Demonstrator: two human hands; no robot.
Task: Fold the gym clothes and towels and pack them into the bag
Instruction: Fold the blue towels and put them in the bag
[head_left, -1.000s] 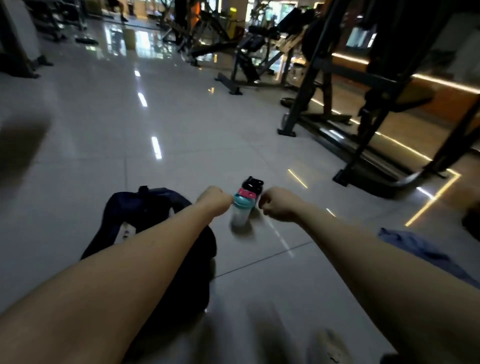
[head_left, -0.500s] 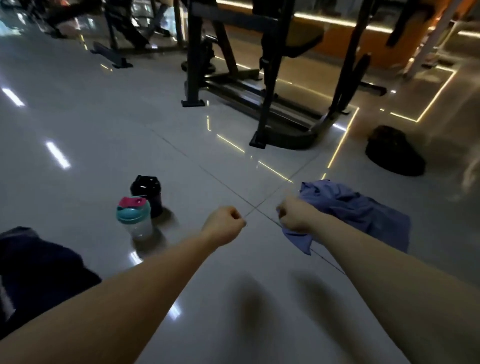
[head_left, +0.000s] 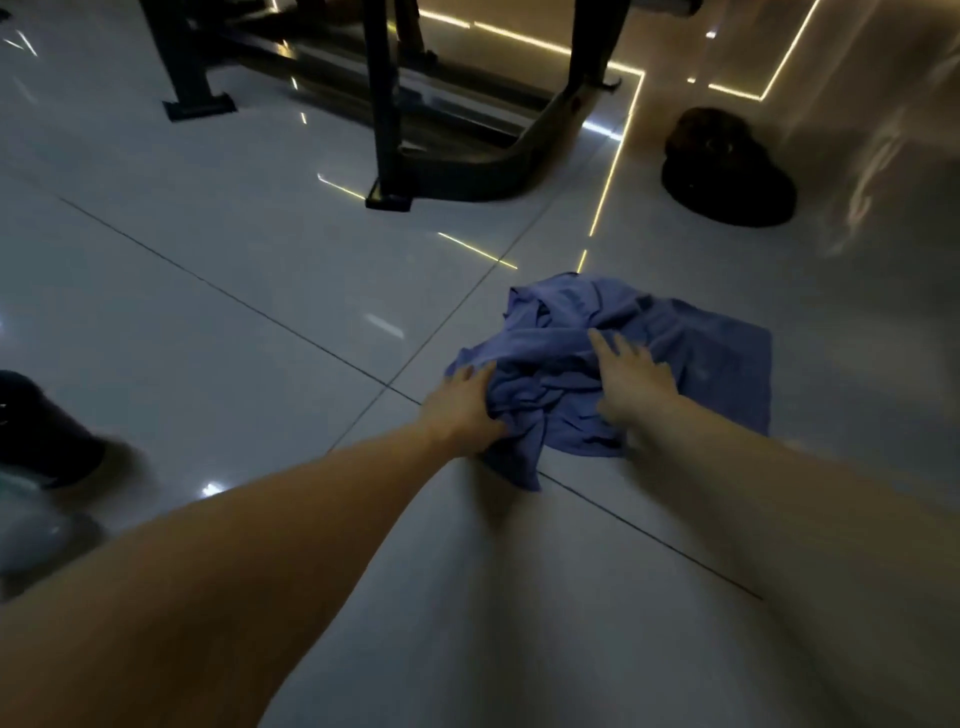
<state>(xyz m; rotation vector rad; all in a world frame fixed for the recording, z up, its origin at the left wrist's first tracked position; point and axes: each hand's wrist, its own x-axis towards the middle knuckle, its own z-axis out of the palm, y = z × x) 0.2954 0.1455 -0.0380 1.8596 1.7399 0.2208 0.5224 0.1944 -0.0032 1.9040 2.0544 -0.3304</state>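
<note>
A crumpled blue cloth (head_left: 691, 353) lies on the pale tiled floor right of centre. My left hand (head_left: 462, 405) clutches its bunched near-left part, fingers curled into the fabric. My right hand (head_left: 631, 371) lies flat on top of the heap with fingers spread. The bag is out of this view.
A black bottle (head_left: 36, 431) and a blurred clear shaker (head_left: 31, 525) stand at the left edge. The dark frame of a gym machine (head_left: 395, 140) stands on the floor ahead. A dark round bundle (head_left: 727, 166) lies at the far right.
The view swung right, away from the dark bag and bottles. Both fists opened and reached forward onto the blue cloth; my left hand took hold of it.
</note>
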